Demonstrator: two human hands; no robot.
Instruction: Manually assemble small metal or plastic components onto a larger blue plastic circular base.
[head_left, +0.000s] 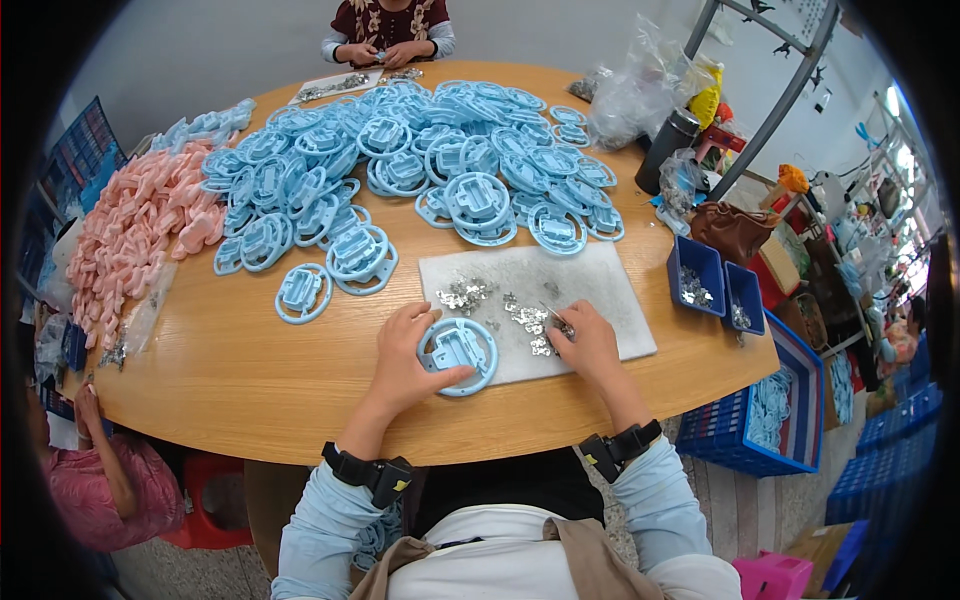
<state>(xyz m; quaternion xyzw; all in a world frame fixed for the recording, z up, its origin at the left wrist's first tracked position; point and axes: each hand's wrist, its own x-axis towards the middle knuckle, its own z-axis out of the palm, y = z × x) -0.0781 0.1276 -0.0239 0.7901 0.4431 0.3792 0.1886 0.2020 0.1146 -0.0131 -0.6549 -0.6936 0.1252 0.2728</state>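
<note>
My left hand [405, 358] grips a light blue plastic wheel-shaped part [462, 345] by its left side, thumb over the rim. The part lies with its moulded centre facing up, partly over the left edge of a pale felt mat [615, 300]. On the mat my right hand [588, 345] is closed in a pinch. A thin metal tool [551, 312] shows at its fingertips; its kind is unclear. Small shiny metal pieces [527, 318] lie right beside those fingers. Another small heap of metal pieces [465, 294] sits at the mat's upper left.
Beyond the mat is a big pile of blue wheel-shaped parts [478, 200], with pink plastic pieces [150, 215] heaped at left. Two dark blue bins [697, 262] of metal bits stand right, near a black flask [668, 150]. Co-workers sit across [390, 35] and at left [115, 480].
</note>
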